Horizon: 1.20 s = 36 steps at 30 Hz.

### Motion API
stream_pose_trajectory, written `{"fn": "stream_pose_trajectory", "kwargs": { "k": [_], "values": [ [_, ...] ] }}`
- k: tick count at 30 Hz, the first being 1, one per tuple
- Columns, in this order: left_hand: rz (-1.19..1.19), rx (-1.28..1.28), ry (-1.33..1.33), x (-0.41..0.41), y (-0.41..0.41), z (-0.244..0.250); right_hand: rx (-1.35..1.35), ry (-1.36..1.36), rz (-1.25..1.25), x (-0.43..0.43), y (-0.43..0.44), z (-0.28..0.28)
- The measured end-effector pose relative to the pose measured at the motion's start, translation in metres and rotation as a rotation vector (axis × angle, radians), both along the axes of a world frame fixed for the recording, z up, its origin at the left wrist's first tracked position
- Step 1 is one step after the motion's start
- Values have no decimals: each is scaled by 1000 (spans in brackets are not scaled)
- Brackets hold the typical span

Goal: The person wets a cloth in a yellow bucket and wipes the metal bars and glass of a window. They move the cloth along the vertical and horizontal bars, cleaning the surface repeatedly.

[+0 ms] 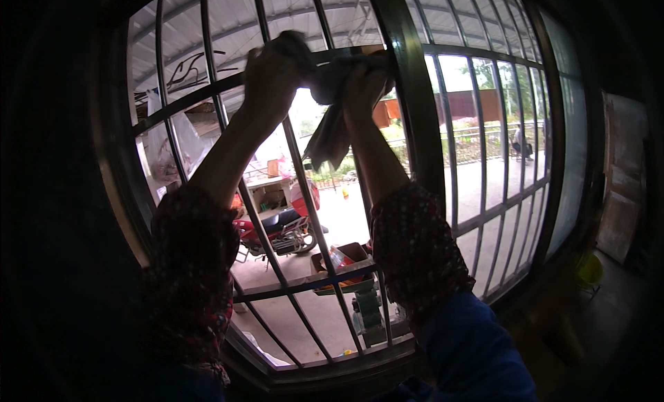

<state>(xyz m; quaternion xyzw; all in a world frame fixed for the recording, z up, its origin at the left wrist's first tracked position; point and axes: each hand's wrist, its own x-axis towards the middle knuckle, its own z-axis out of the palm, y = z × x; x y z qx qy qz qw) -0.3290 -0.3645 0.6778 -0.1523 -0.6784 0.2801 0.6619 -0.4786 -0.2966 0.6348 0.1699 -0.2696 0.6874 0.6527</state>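
Note:
Both arms are raised toward a barred window, and the hands are at its upper horizontal metal bar (187, 105). My right hand (362, 88) grips a grey cloth (329, 85) against this bar, beside the thick dark window post (410, 85). A loose end of the cloth hangs below the hand. Slightly blurred, my left hand (270, 77) is closed on a dark bunched part of what looks like the same cloth, farther left on the bar. The fingers partly hide where cloth and bar meet.
Upright metal bars (258, 223) cross the opening. Beyond them stand a red motorcycle (280, 228), a green machine (368, 311) with a hopper, and a hanging plastic bag (174, 137). A seated person (520, 142) is far right. Indoors, a yellow-green basin (589, 269) stands by a worn door (621, 179).

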Motion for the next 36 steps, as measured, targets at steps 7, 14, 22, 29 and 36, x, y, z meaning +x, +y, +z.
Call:
{"fn": "stream_pose_trajectory", "kwargs": {
  "k": [7,14,22,29,36],
  "values": [
    [376,-191,5,-43,-9,21,222,-128,114,-2,5,18],
    [490,-26,-37,-51,1,33,807,-6,-146,4,25,-1],
    [550,23,-124,-14,6,28,1025,416,-486,24,56,13],
    [453,123,-132,-7,0,63,932,-33,-480,32,61,66],
    [-14,-85,-306,-27,-33,33,630,357,-471,5,29,33]
  ]
}}
